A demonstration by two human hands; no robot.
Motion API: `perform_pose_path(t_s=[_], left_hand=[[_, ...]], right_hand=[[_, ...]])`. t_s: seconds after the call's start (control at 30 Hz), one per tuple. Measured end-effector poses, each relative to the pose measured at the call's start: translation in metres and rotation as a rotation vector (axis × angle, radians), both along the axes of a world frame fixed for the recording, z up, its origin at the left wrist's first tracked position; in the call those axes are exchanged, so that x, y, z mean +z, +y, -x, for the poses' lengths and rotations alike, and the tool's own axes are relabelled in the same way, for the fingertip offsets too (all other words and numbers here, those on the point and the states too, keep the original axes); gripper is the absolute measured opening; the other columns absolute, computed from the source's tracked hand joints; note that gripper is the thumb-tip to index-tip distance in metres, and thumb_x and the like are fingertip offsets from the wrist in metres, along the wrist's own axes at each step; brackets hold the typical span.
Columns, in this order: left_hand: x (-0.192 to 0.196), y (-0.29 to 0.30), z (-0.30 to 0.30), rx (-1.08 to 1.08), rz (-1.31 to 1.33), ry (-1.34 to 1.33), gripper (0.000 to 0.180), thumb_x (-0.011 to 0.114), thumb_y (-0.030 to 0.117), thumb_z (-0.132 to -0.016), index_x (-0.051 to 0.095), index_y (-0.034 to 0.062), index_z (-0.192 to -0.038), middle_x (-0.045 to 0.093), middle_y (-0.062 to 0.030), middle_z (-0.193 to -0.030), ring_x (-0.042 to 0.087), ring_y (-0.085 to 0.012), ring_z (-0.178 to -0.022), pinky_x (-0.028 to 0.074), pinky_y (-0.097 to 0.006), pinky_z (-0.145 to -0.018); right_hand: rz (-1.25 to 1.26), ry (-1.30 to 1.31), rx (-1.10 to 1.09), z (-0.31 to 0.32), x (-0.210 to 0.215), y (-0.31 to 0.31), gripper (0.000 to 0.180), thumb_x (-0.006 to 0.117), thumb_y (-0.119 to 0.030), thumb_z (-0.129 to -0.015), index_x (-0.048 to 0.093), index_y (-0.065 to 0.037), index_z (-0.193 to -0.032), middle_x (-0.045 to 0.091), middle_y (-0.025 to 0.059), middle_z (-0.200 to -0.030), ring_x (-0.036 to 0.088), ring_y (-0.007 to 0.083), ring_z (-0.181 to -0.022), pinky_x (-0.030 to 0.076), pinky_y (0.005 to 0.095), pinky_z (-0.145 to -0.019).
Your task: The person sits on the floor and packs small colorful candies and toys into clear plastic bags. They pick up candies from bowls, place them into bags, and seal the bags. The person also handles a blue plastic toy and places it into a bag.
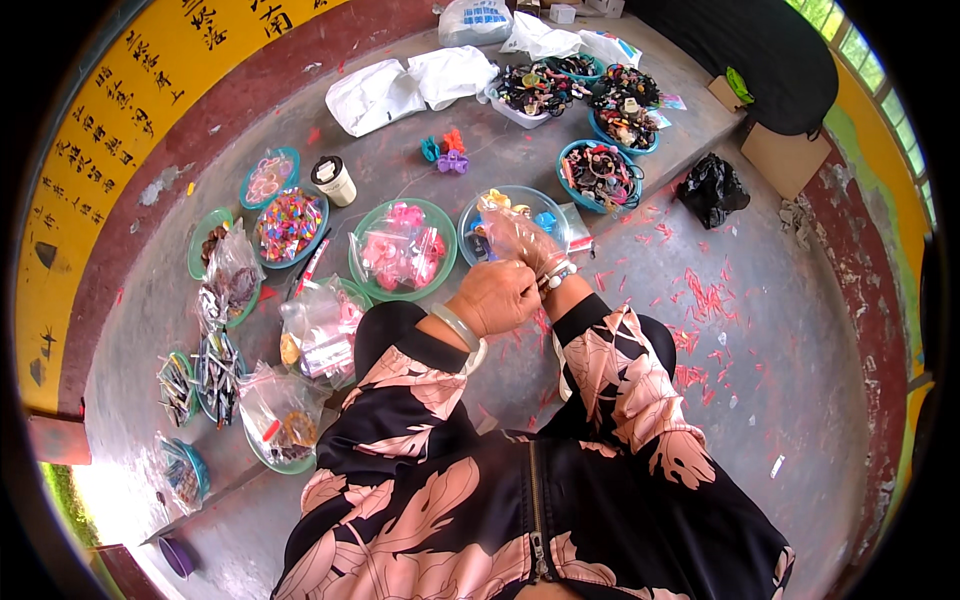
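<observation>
My right hand [524,242] is sheathed in a clear plastic bag and stretches forward over a clear round bowl [466,232]. Its fingers look extended, though the plastic blurs them. Blue and yellow pieces show in the bowl around the fingertips. My left hand [494,298] is closed, its fingertips pinched at the right wrist by the bag's end; what they grip is hidden. White beads [562,272] circle the right wrist, and a pale bangle [456,326] circles the left. Just left stands a green basin [358,270] with bagged pink pieces [402,248].
Leftward are a bowl of colourful small pieces [288,228], a lidded cup [334,182] and several bagged basins. Ahead lie colourful claw clips [452,160] and white bags [374,98]. Basins of hair ties [600,174], a black bag [712,190] and scattered red bits [708,300] are rightward.
</observation>
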State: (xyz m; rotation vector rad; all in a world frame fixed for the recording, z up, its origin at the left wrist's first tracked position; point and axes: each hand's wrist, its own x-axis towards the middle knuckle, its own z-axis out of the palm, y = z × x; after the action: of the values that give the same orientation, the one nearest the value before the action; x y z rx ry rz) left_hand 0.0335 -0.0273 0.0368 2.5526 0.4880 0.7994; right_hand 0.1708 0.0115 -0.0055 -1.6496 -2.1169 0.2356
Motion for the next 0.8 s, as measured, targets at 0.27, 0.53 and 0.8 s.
perform_pose_path(t_s=[0.27, 0.53, 0.8], left_hand=[[0.006, -0.004, -0.012, -0.040, 0.013, -0.063, 0.013, 0.056, 0.013, -0.073, 0.052, 0.0036, -0.064, 0.055, -0.0132, -0.064, 0.055, -0.0319, -0.062, 0.044, -0.041, -0.056], [0.012, 0.005, 0.004, 0.129, 0.029, -0.211, 0.016, 0.059, 0.018, -0.079, 0.056, 0.0044, -0.070, 0.056, -0.0116, -0.065, 0.055, -0.0294, -0.060, 0.044, -0.037, -0.054], [0.011, 0.064, 0.027, 0.233, 1.190, -0.781, 0.024, 0.060, 0.022, -0.086, 0.058, 0.0009, -0.098, 0.062, -0.0018, -0.089, 0.055, -0.0094, -0.076, 0.043, -0.026, -0.062]], right_hand=[[-0.058, 1.226, 0.131, -0.024, -0.063, -0.001, 0.039, 0.050, -0.023, -0.088, 0.047, -0.003, -0.122, 0.057, 0.0075, -0.110, 0.055, 0.0224, -0.094, 0.044, 0.0286, -0.086], [0.427, 1.934, 0.151, 0.011, 0.018, -0.026, 0.043, 0.048, -0.034, -0.091, 0.047, -0.007, -0.124, 0.053, 0.0096, -0.117, 0.054, 0.0191, -0.103, 0.043, 0.0328, -0.091], [0.658, 1.808, 0.104, 0.014, 0.058, -0.041, 0.055, 0.042, -0.046, -0.091, 0.037, -0.010, -0.133, 0.047, 0.0134, -0.128, 0.051, 0.0264, -0.111, 0.040, 0.0371, -0.094]])
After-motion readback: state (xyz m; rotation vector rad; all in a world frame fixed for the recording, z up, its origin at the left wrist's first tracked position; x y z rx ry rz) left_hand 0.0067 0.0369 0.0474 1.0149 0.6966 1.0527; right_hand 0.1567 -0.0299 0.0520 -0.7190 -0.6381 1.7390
